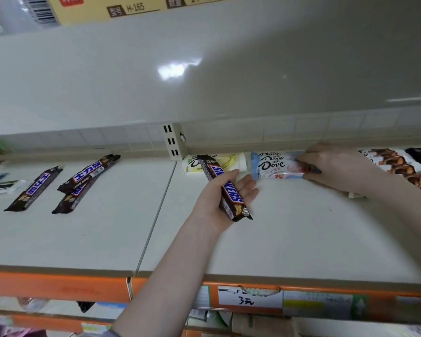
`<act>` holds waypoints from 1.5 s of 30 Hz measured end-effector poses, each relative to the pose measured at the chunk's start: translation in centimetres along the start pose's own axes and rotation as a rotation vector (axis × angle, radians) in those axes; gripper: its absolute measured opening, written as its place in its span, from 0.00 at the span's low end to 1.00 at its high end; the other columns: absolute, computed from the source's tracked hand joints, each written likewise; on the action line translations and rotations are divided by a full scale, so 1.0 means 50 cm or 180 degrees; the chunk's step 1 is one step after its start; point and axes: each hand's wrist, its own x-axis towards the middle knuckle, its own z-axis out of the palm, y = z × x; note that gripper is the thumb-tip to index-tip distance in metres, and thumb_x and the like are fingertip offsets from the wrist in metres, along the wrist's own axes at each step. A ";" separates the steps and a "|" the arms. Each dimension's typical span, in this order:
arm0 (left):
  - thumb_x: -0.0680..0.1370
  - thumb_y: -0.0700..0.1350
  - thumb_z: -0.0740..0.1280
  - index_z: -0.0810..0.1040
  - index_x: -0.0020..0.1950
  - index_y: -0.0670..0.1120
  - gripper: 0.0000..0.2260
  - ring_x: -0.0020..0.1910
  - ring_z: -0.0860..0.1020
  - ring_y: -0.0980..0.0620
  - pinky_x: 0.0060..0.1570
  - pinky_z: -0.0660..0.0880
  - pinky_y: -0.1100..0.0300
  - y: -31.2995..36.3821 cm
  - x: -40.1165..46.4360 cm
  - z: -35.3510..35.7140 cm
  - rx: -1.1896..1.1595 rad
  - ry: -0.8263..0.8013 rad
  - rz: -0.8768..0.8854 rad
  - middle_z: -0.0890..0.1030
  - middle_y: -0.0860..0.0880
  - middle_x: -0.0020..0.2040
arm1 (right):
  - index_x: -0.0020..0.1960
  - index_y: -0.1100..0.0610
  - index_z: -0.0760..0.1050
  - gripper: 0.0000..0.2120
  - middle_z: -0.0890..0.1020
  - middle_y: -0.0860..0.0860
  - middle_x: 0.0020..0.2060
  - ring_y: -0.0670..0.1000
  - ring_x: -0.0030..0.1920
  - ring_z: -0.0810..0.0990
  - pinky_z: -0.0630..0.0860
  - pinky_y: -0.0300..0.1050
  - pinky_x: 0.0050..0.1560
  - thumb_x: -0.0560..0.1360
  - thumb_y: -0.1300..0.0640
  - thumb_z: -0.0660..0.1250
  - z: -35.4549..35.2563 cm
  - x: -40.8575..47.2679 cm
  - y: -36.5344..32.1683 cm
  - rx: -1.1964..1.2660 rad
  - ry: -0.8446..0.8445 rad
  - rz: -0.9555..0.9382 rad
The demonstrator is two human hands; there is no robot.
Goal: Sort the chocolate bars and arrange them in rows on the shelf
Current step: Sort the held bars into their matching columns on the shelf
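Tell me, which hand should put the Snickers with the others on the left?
Probably the left hand: it already holds the Snickers and is nearer the three bars. The right hand is busy gripping the Dove stack.

You have four Snickers bars: one (229, 190) in your left hand (225, 199), three (34, 188) lying left of it. Two Dove stacks: green (229, 161) behind that hand, blue (275, 165) under your right hand (338, 166).
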 end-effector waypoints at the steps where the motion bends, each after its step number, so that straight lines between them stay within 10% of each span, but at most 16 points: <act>1: 0.75 0.37 0.65 0.73 0.34 0.40 0.09 0.32 0.83 0.45 0.36 0.81 0.51 0.000 0.000 0.000 -0.0003 0.0002 -0.0009 0.82 0.39 0.36 | 0.57 0.50 0.75 0.12 0.78 0.49 0.53 0.52 0.56 0.74 0.71 0.44 0.45 0.75 0.48 0.62 0.001 0.000 -0.001 -0.0039 -0.0022 -0.0004; 20: 0.71 0.31 0.54 0.74 0.44 0.40 0.12 0.26 0.76 0.52 0.26 0.74 0.64 -0.002 -0.011 -0.005 0.0406 -0.0474 -0.0192 0.80 0.45 0.33 | 0.55 0.58 0.78 0.13 0.81 0.58 0.49 0.60 0.50 0.78 0.73 0.50 0.46 0.72 0.55 0.68 -0.010 -0.025 -0.010 0.0404 0.0332 0.0185; 25: 0.70 0.45 0.63 0.74 0.47 0.40 0.10 0.21 0.67 0.56 0.20 0.62 0.67 -0.017 -0.027 0.008 0.1395 -0.0950 -0.0384 0.73 0.48 0.31 | 0.55 0.60 0.78 0.12 0.82 0.61 0.45 0.62 0.45 0.79 0.72 0.48 0.42 0.73 0.59 0.67 -0.043 -0.085 -0.014 0.0825 0.0631 0.0334; 29: 0.70 0.58 0.61 0.76 0.55 0.39 0.25 0.26 0.71 0.54 0.24 0.66 0.64 -0.053 -0.048 0.044 0.1663 -0.1345 -0.0628 0.74 0.47 0.35 | 0.54 0.60 0.78 0.10 0.82 0.58 0.48 0.59 0.48 0.78 0.64 0.39 0.45 0.74 0.60 0.65 -0.067 -0.148 0.012 0.1204 0.0750 0.0447; 37: 0.77 0.43 0.65 0.79 0.55 0.44 0.09 0.38 0.77 0.53 0.41 0.71 0.61 -0.216 -0.074 0.195 0.3098 -0.1232 0.0090 0.80 0.47 0.44 | 0.53 0.52 0.79 0.09 0.83 0.38 0.38 0.41 0.38 0.79 0.71 0.33 0.41 0.76 0.55 0.62 -0.113 -0.309 0.165 0.2346 0.0776 0.0868; 45: 0.69 0.45 0.74 0.83 0.52 0.47 0.12 0.42 0.78 0.54 0.47 0.73 0.57 -0.420 -0.063 0.389 0.4100 -0.1148 0.0746 0.84 0.44 0.47 | 0.49 0.51 0.81 0.09 0.83 0.47 0.30 0.42 0.29 0.78 0.74 0.31 0.32 0.71 0.61 0.69 -0.152 -0.480 0.328 0.3582 -0.0076 0.0917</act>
